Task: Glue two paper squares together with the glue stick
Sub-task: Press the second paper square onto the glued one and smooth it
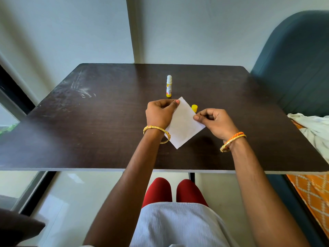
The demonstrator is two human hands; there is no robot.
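A white paper square (183, 124) is held corner-up like a diamond just above the dark table (89, 125). My left hand (159, 114) pinches its upper left edge near the top corner. My right hand (216, 123) pinches its right edge. I cannot tell whether this is one sheet or two stacked. The glue stick (169, 85), white with a yellow base, stands upright and uncapped behind the paper. Its yellow cap (194, 108) lies on the table, partly hidden by the paper's right edge.
A teal chair back (295, 61) rises at the right, with white cloth (313, 129) and an orange patterned fabric (309, 193) beside the table's right edge. White smears (83, 90) mark the table's left rear. A wall runs behind.
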